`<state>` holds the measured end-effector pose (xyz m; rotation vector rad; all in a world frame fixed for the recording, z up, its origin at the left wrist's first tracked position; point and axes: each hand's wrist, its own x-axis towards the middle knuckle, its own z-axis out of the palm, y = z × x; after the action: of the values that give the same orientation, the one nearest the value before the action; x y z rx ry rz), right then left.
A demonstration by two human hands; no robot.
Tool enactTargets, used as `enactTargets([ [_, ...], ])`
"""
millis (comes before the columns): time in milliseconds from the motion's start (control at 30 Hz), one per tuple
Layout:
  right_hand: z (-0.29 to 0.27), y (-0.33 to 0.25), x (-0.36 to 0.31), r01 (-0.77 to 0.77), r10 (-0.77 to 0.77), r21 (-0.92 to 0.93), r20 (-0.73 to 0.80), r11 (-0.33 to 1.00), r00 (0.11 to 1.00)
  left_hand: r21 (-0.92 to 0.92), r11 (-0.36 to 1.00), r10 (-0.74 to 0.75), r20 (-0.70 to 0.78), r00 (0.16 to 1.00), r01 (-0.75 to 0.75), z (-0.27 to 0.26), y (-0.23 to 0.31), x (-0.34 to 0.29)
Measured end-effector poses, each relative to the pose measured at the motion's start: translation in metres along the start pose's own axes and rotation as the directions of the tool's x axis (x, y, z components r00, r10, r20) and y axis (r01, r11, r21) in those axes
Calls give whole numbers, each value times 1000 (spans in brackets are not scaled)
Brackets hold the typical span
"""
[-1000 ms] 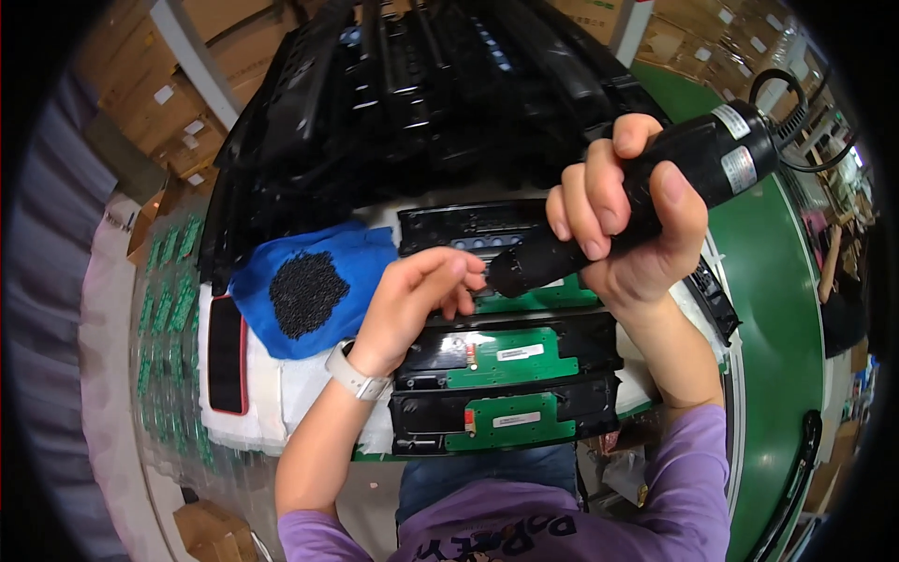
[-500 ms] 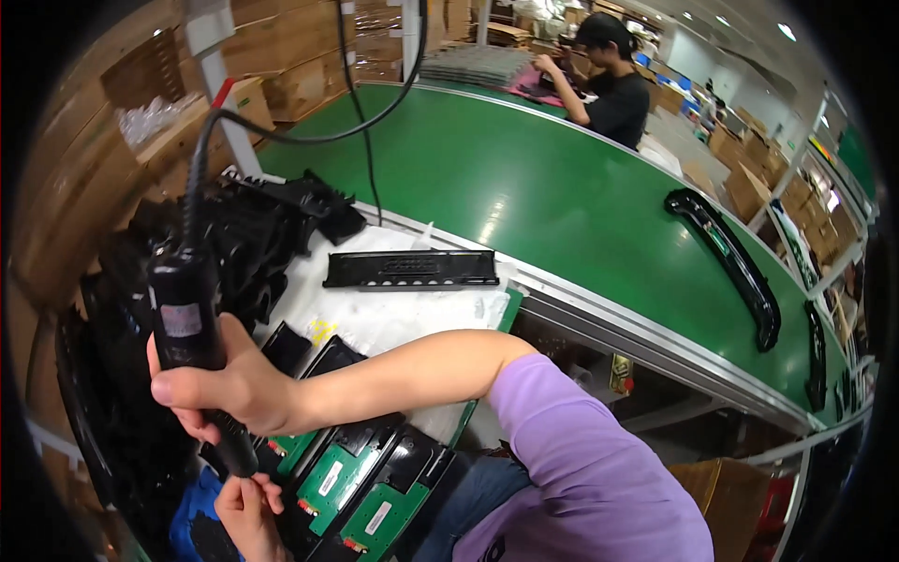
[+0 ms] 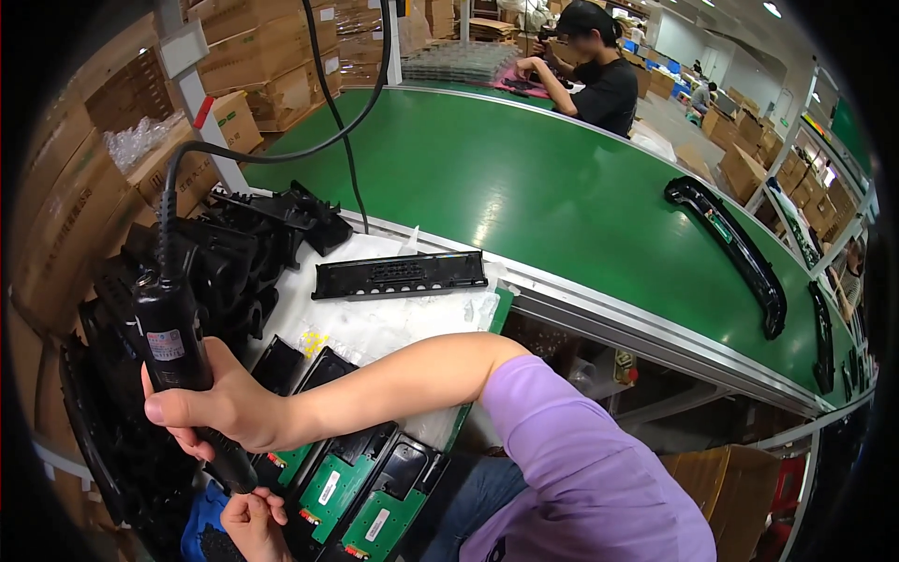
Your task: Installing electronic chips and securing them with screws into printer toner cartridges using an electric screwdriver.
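Cardboard boxes [image 3: 262,66] climb the background, and a broad green conveyor [image 3: 487,197] sweeps across the room, a co-worker [image 3: 604,94] in black leaning over its far side, a curved black plastic part [image 3: 735,258] lying toward its right end. Down to the near corner: a white-covered surface [image 3: 393,323], a heap of black plastic parts [image 3: 215,262] crowding its left, one long black panel [image 3: 401,278] near the edge by the conveyor. And look at the right hand [image 3: 225,398], arm stretched across the body, fingers wrapped round a corded electric screwdriver [image 3: 178,361], tool tilted, cable end up, tip down! Right at that tip sits the left hand [image 3: 251,525], fingers curled and drawn close together; whether they pinch anything, I cannot tell. To the right of it, black housings [image 3: 398,468] carrying green circuit boards [image 3: 323,492] lie side by side. Along the lower edge, just beside the left hand, a blue cloth [image 3: 198,520] bears a dark pile of small pieces [image 3: 220,546], partly hidden.
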<state>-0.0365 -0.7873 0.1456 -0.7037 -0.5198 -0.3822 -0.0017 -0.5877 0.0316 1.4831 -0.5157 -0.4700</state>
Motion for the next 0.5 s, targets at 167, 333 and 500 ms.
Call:
enactTargets([
  [167, -2, 3, 1, 2, 6, 64, -119, 998, 993, -166, 979, -128, -26, 991, 122, 19, 27, -12],
  [333, -5, -2, 13, -167, 170, 41, -99, 985, 980, -70, 988, 119, -218, 969, -137, 17, 10, -8],
  [500, -27, -15, 16, -186, 218, -444, 21, 877, 976, -349, 934, -3, -211, 978, -72, 14, 20, 10],
])
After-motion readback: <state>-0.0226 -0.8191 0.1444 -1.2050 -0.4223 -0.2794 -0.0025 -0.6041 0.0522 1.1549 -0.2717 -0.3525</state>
